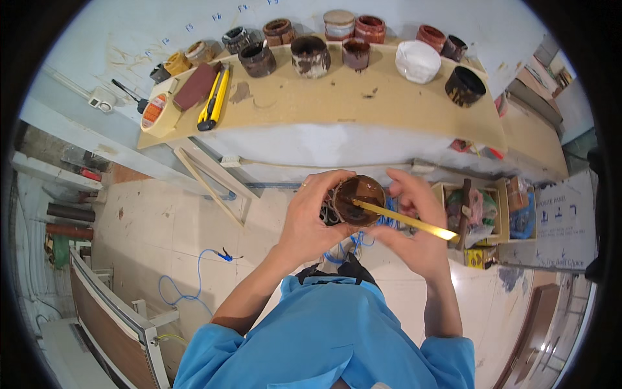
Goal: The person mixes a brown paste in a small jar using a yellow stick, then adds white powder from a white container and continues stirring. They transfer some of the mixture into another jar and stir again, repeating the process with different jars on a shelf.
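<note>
My left hand [311, 217] is wrapped round the left side of a small round jar [363, 183], holding it in front of my body. Dark brown paint coats the jar's inside. A flat, gold-coloured stick [414, 223] stands tilted in it, its shiny end leaning out to the right. Beside the jar's right side is my right hand [421, 223], its thumb and fingers apart, with the stick crossing above it. The thumb tip lies close to the jar's lower edge; whether it touches cannot be made out.
Several paint jars [311, 57] line the tan shelf [304, 97] ahead. A yellow utility knife [215, 97], a tape roll [159, 113] and a dark red pad [196, 86] lie at its left. A wooden box [499, 211] stands right, a blue hose [199, 272] on the floor.
</note>
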Action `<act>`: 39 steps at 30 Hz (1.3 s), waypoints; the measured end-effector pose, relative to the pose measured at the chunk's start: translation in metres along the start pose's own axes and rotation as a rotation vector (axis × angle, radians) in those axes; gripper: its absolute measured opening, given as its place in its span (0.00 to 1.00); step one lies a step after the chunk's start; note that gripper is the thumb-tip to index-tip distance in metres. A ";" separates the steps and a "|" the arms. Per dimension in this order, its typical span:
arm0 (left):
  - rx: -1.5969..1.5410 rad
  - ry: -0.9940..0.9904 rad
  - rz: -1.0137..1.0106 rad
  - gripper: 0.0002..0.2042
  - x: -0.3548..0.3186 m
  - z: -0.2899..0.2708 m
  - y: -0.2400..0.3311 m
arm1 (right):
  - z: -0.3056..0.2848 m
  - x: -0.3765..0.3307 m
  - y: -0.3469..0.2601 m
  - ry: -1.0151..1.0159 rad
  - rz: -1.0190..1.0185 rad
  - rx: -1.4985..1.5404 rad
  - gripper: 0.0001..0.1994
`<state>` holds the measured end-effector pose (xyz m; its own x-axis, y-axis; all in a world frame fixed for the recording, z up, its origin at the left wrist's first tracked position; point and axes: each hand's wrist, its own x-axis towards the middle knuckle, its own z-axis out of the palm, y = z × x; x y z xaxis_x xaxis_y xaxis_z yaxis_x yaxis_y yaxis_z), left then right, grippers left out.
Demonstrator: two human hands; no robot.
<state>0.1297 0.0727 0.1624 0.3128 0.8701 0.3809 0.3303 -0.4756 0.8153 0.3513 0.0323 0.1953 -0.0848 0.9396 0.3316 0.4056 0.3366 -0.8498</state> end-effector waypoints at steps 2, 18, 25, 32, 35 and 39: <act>-0.001 -0.025 0.038 0.39 -0.021 -0.001 -0.009 | 0.006 -0.026 -0.009 0.077 -0.013 0.094 0.24; -0.162 -0.173 -0.071 0.37 -0.182 -0.023 -0.047 | 0.107 -0.165 -0.071 0.112 0.306 0.052 0.11; -0.151 -0.096 -0.117 0.39 -0.206 -0.030 -0.049 | 0.123 -0.172 -0.071 0.093 0.182 0.015 0.11; -0.177 -0.047 -0.198 0.39 -0.216 -0.033 -0.051 | 0.133 -0.169 -0.073 0.082 0.205 0.096 0.07; -0.150 -0.029 -0.175 0.38 -0.218 -0.035 -0.053 | 0.132 -0.169 -0.076 0.025 0.207 -0.032 0.11; -0.130 -0.012 -0.123 0.37 -0.220 -0.038 -0.056 | 0.141 -0.172 -0.080 0.077 0.245 0.106 0.12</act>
<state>0.0085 -0.0873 0.0489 0.2883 0.9186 0.2704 0.2489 -0.3446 0.9052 0.2049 -0.1472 0.1482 0.0755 0.9876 0.1375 0.3073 0.1082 -0.9454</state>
